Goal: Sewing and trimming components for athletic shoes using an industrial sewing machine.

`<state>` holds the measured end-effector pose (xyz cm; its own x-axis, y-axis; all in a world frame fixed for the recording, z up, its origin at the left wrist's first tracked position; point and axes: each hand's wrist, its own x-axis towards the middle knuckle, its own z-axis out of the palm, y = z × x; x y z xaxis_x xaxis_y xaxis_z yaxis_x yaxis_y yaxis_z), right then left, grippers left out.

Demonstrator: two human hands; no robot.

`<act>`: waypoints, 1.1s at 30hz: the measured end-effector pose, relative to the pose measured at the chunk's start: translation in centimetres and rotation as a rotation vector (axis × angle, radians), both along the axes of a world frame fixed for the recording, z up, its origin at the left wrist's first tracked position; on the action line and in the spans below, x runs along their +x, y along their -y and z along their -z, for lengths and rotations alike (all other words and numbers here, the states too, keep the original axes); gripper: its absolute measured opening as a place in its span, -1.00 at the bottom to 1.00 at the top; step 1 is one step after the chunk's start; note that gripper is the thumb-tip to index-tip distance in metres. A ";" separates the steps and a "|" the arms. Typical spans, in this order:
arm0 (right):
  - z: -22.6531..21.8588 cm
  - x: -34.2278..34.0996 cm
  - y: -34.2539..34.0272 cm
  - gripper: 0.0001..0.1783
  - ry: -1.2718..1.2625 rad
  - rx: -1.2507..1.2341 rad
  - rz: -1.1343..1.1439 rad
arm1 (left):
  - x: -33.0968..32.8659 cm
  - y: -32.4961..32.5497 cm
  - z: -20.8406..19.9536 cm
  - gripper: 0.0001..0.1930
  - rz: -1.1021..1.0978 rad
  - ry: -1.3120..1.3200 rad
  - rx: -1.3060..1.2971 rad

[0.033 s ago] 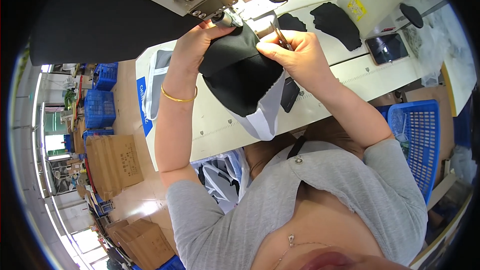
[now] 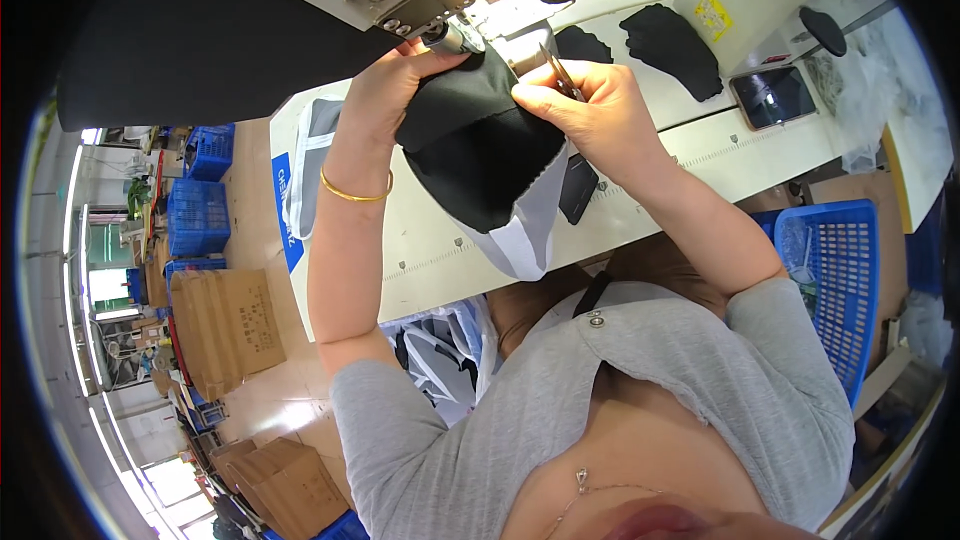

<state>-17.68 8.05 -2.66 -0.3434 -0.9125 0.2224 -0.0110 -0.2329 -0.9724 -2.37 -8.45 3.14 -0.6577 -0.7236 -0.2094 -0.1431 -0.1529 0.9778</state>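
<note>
A black fabric piece (image 2: pixel 480 165) with a pale grey band (image 2: pixel 525 240) along its lower edge hangs under the sewing machine head (image 2: pixel 430 10). My left hand (image 2: pixel 385 90) pinches its upper left edge, close by the presser foot; part of the fingers is hidden behind machine and cloth. At the upper right edge, my right hand (image 2: pixel 595 105) closes thumb and finger on the same cloth. Between its fingers also sits a slim metal tool (image 2: pixel 562 75), apparently thread snips, tip pointing up toward the machine.
Black cloth pieces (image 2: pixel 675 50) and a phone (image 2: pixel 772 98) lie on the white table (image 2: pixel 420 275) to the right. Grey and white pieces (image 2: pixel 315 160) rest at its left end. A blue basket (image 2: pixel 845 290) stands at right; cardboard boxes (image 2: pixel 225 330) are on the floor at left.
</note>
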 end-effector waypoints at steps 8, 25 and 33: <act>0.2 2.3 0.0 -0.79 -0.037 -0.114 0.092 | 0.6 1.8 1.4 -0.62 0.181 -0.045 -0.370; -0.4 1.2 -1.4 -0.82 0.291 0.042 -0.155 | 2.5 -10.7 1.7 -0.65 0.122 0.340 -1.683; -0.5 1.3 -3.1 -0.73 0.289 0.122 -0.136 | 2.5 -10.3 2.2 -0.69 0.076 0.316 -1.726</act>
